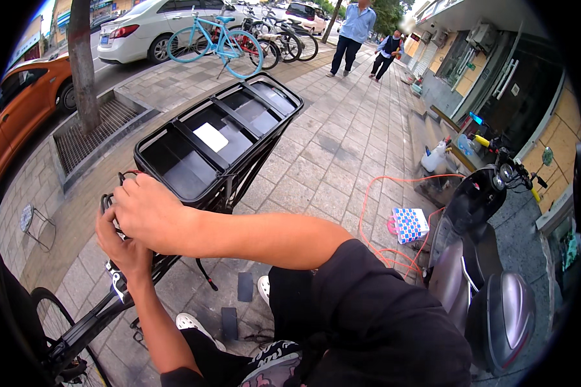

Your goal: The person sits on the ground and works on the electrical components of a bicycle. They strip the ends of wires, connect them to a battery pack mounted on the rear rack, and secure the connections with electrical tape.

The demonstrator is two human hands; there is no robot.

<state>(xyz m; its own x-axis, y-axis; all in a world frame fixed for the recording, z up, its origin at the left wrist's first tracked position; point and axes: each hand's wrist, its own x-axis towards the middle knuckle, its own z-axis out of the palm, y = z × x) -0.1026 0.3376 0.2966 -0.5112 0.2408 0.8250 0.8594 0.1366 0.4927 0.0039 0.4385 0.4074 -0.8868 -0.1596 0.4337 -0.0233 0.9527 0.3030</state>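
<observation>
My right hand (152, 214) reaches across from the right, its fingers closed over my left hand (126, 248). The left hand comes up from below, with its fingers curled in as well. Thin black loops (106, 202) stick out past the fingers, with a bit of red by the upper one. What exactly is pinched between the hands is hidden. They meet at the near end of a black bicycle rear rack (223, 173), which holds a shallow black tray and a white label (211, 137). Below the hands, the black bicycle frame (87, 321) carries a silver clamp lever (117, 284).
A scooter (461, 277), an orange hose (368, 205) and a checked bag (409, 225) are to the right. At left are a small stool (27, 218), a tree (82, 64) and cars. Dark flat pieces (244, 287) lie by my shoes. Two people stand on the pavement ahead.
</observation>
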